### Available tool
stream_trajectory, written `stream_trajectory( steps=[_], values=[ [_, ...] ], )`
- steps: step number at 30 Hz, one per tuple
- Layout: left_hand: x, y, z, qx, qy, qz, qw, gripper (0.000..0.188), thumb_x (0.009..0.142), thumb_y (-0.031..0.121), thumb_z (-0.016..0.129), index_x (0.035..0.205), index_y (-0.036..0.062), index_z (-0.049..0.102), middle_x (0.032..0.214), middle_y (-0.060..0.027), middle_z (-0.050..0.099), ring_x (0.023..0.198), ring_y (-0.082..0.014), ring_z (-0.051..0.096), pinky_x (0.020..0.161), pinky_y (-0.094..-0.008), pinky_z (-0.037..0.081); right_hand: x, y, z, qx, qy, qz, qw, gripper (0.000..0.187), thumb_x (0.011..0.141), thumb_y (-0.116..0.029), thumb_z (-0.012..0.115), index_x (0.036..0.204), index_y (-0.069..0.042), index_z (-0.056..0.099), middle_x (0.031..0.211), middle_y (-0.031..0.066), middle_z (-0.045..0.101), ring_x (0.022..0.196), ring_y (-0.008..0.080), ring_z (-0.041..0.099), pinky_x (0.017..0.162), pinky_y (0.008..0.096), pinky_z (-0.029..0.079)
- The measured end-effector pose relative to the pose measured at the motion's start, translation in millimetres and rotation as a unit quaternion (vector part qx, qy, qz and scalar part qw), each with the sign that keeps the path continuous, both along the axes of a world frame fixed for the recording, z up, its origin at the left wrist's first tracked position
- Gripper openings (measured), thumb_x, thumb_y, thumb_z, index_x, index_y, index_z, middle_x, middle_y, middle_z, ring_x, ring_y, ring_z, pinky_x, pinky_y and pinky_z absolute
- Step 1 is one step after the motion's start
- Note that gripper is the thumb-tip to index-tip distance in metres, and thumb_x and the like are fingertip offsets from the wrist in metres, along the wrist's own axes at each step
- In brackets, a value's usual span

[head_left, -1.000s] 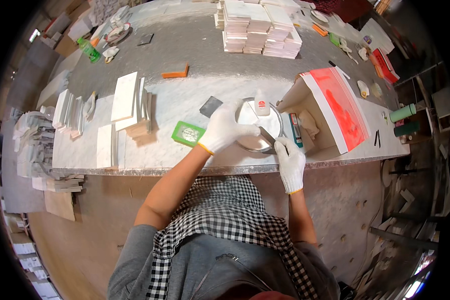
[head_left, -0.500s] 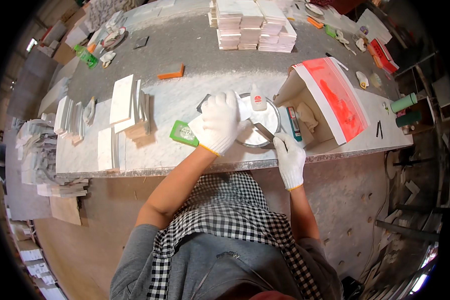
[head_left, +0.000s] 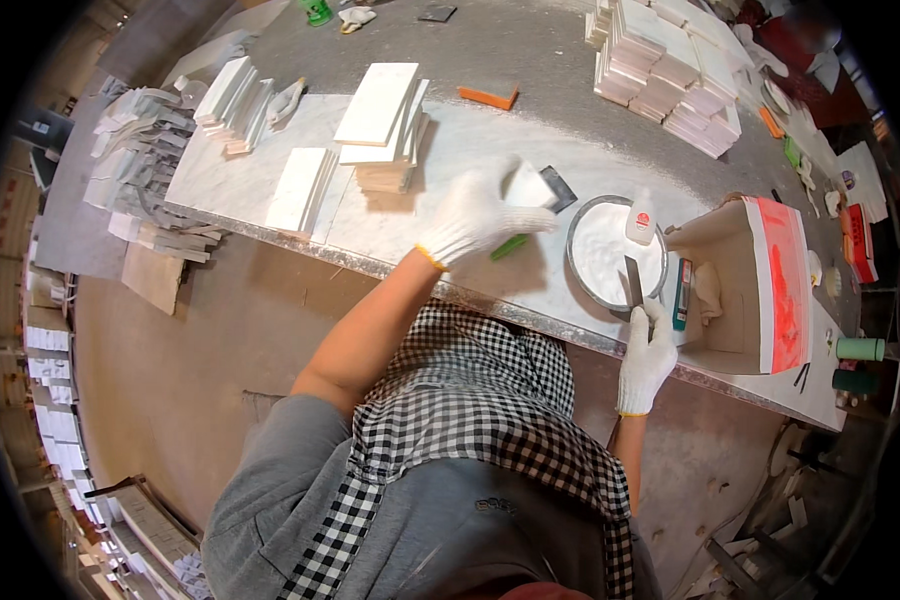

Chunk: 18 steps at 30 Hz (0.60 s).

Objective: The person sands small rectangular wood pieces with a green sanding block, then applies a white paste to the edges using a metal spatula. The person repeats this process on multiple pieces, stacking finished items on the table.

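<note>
My left hand, in a white knit glove and blurred by motion, is raised above the table's near side. Between its thumb and fingers it holds a white tile, partly hidden by the hand. Under the palm a green object peeks out, and a dark flat piece lies beside the tile. My gloved right hand grips a narrow flat metal scraper, its blade over the near rim of a round bowl of white paste. A small white bottle with a red mark rests at the bowl's far right side.
Right of the bowl are a teal box and an open carton with a red side. Stacked white tiles stand left of my left hand; more piles rise at the far right. An orange block lies beyond.
The view has swung left, so the table appears shifted right and tilted. My left hand has moved left, away from the bowl, with the tile. My right hand stays at the bowl with the scraper.
</note>
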<state>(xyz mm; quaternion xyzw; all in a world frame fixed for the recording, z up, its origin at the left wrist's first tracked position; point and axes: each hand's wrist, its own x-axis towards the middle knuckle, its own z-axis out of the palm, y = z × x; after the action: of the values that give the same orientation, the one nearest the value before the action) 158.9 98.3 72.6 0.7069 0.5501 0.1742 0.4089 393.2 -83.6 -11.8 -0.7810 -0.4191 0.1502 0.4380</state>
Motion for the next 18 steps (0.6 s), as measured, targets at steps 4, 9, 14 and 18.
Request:
stream_trajectory(
  steps=[4,9,14,18],
  values=[
    [-45,-7,-21,0.106,0.072,0.054,0.990,0.105,0.060,0.046,0.091,0.142,-0.0059,0.051,0.134,-0.0272,0.059,0.119,-0.0337,0.062,0.100,-0.0409,0.052,-20,4,8,-0.001,0.035,0.030,0.999,0.021,0.095,-0.016,0.065,0.109,0.000,0.069,0.098,0.0136,0.071,0.089,0.0220,0.065,0.085,0.0346,0.052],
    [-92,-25,-53,0.207,0.097,0.079,0.970,0.083,0.061,0.048,0.089,0.119,-0.0046,0.060,0.107,-0.0252,0.065,0.103,-0.0367,0.065,0.089,-0.0450,0.054,-60,16,-2,-0.076,0.048,0.181,0.979,0.021,0.093,-0.022,0.065,0.104,-0.005,0.070,0.095,0.0150,0.072,0.083,0.0285,0.069,0.078,0.0382,0.053],
    [-115,-41,-65,0.192,0.172,0.069,0.964,0.085,0.059,0.044,0.090,0.124,-0.0001,0.056,0.108,-0.0235,0.062,0.102,-0.0392,0.061,0.086,-0.0480,0.052,-97,45,-21,-0.053,-0.015,0.257,0.965,0.018,0.094,-0.023,0.063,0.098,-0.007,0.070,0.091,0.0146,0.071,0.083,0.0336,0.069,0.076,0.0424,0.053],
    [-119,-52,-77,0.206,0.208,0.070,0.954,0.091,0.060,0.044,0.090,0.131,-0.0019,0.055,0.121,-0.0206,0.061,0.112,-0.0388,0.059,0.093,-0.0464,0.051,-111,67,-27,-0.040,-0.052,0.276,0.959,0.019,0.094,-0.026,0.063,0.097,-0.008,0.069,0.089,0.0163,0.070,0.083,0.0359,0.068,0.074,0.0441,0.052]
  ],
)
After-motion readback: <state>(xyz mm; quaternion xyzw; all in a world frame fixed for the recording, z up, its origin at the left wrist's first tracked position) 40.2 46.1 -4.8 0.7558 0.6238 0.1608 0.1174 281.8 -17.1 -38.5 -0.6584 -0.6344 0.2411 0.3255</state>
